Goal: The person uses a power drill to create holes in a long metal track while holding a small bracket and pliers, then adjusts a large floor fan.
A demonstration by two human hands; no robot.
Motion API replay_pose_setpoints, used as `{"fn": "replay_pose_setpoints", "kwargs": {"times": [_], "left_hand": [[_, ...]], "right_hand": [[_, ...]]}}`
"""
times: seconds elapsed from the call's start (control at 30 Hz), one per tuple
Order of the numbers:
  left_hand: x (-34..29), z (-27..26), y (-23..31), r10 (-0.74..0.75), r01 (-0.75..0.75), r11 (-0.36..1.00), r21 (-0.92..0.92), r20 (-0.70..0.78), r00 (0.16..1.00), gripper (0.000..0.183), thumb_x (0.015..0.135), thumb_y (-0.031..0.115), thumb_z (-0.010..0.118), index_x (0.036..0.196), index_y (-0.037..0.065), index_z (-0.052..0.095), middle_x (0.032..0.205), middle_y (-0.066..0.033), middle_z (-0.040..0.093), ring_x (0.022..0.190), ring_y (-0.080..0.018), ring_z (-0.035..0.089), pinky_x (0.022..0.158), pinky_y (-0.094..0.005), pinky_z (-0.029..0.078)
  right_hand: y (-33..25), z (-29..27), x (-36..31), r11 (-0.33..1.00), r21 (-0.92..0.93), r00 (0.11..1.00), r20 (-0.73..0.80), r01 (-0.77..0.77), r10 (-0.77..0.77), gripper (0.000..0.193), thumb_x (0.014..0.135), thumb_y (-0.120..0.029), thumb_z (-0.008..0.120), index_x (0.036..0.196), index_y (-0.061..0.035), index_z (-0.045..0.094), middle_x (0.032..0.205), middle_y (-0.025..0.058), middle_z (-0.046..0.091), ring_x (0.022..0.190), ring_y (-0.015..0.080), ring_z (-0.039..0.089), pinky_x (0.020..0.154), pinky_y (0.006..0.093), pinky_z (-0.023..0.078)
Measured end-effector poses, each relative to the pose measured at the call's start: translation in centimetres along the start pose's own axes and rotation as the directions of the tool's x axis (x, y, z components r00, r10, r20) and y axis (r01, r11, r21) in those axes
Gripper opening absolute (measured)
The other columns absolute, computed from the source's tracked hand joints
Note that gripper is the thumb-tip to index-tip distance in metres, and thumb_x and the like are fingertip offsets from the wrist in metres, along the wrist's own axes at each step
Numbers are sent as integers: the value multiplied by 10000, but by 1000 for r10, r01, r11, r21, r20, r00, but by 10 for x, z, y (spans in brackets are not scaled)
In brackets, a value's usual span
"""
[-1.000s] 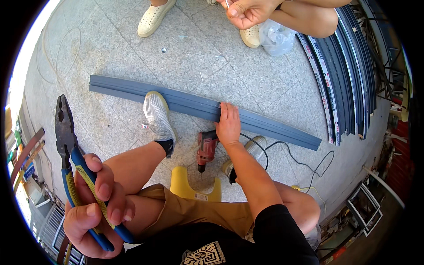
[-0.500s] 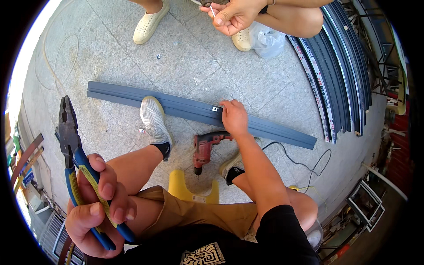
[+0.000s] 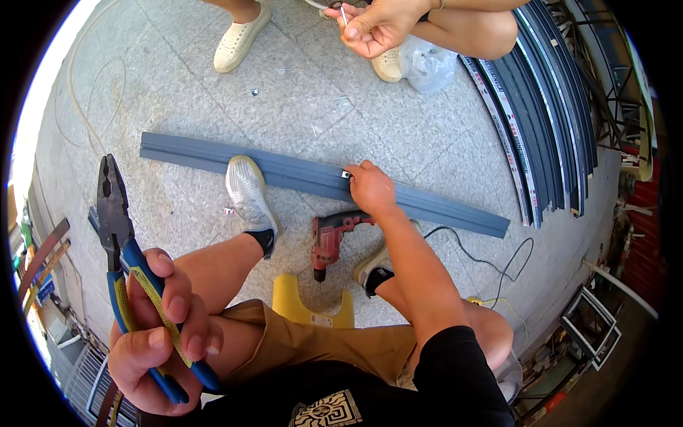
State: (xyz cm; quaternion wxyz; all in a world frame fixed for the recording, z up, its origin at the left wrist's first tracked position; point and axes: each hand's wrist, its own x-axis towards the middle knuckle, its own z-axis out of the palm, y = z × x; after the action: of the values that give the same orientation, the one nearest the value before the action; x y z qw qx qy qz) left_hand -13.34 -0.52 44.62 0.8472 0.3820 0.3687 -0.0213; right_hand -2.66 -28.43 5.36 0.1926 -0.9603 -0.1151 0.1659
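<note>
Single head-worn fisheye view — looks steeply down at the person's lap, knees and the paved floor (image 3: pixel 178 92) in front. Near range; straight edges bend toward the round black rim. No second view shares the scene.

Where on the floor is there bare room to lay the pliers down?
Bare paving lies beyond the grey strip, toward the other person's white shoe, and left of the wearer's shoe. It is crowded near the red drill, cord and stacked strips.
</note>
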Motion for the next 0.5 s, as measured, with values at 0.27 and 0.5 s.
{"fn": "replay_pose_setpoints", "kwargs": {"times": [0.27,0.5], "left_hand": [[-1,-4,0,-9,9,1000,-15,14,1000,659,885,98,809,1420,-31,446,1014,-97,594,699,-180,655,631,-351,606],[-1,-4,2,-36,37,998,-50,13,999,661,879,80,800,1424,-22,439,1015,-98,593,702,-187,655,634,-364,601]], "right_hand": [[-12,10,-4,992,-130,999,42,-4,10,298,979,-359,769,1106,-90,753,1116,110,712,1024,326,732,869,455,618],[-2,28,13,901,-397,984,40,177,-176,245,1020,-341,716,973,-102,738,982,91,725,937,275,751,790,444,627]]}}
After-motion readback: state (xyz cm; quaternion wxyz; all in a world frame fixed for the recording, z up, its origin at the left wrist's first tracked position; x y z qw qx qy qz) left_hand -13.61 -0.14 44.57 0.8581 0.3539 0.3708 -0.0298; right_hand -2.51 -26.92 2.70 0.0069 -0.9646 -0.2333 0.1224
